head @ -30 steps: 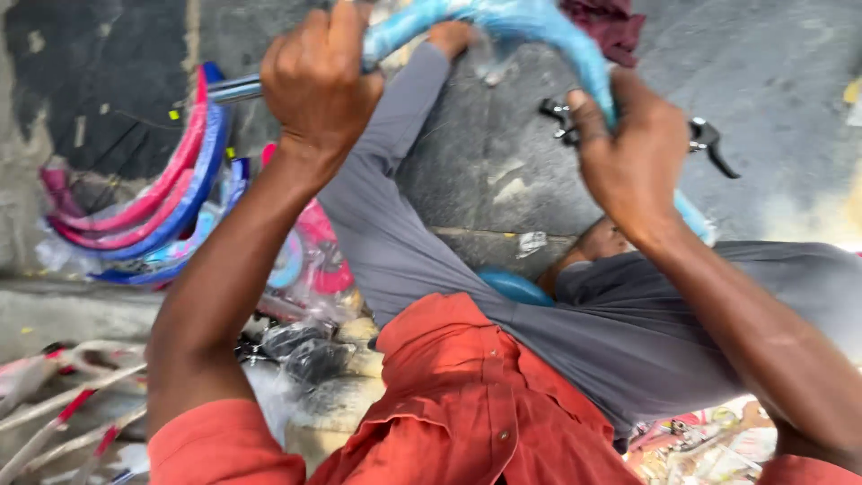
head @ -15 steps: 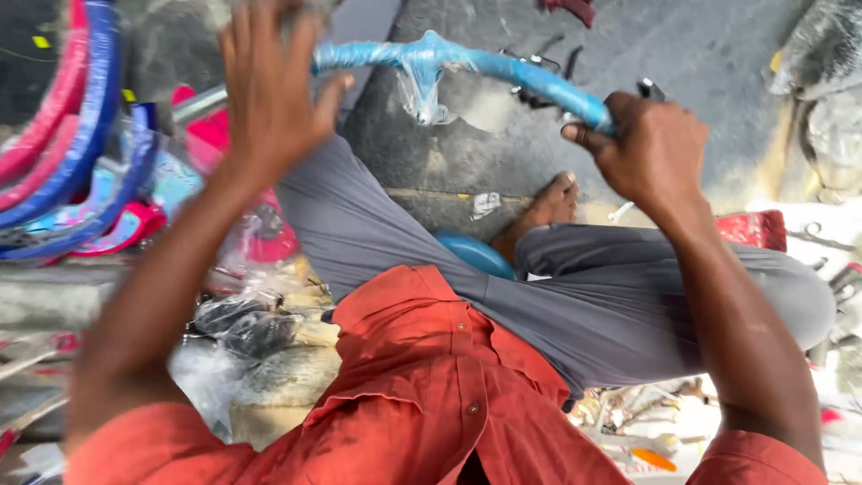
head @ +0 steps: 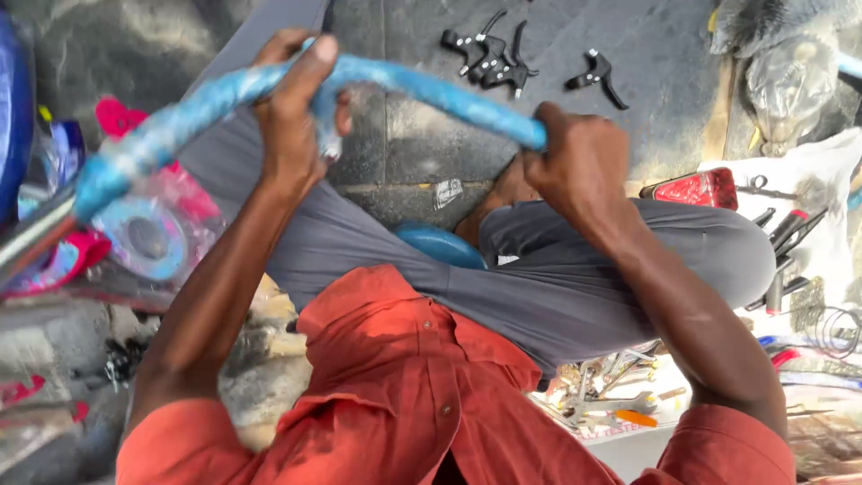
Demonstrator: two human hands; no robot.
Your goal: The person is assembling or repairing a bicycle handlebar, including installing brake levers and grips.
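Handlebar: I hold a curved bicycle handlebar (head: 431, 85), sheathed in blue plastic wrap, out in front of me above my lap; its bare metal end runs off to the lower left.
Left hand: my left hand (head: 296, 108) is closed round the bar near its bend, fingers over the top, thumb pinching a bunched tuft of the wrap.
Right hand: my right hand (head: 584, 166) is clamped in a fist on the bar's other end, well apart from the left.
Change: half a second ago my left hand was open with the fingers spread over the bar; now it has shut on it, and the bar sits lower and nearer to me, tilted down to the left. I judge that both hands now have a firm hold, so the wrap can be worked at the bend.
Legs: my grey trousers (head: 557, 287) lie beneath the bar, one knee folded to the right; a blue sandal (head: 440, 244) shows between them.
Floor: four black brake levers (head: 503, 61) lie on the stone floor (head: 422, 162) beyond the bar.
Right side: a red reflector (head: 696, 190) is just beside my knee, loose tools (head: 781, 229) on white sheeting past it.
Left side: pink and blue wrapped parts (head: 144, 233) are heaped there.
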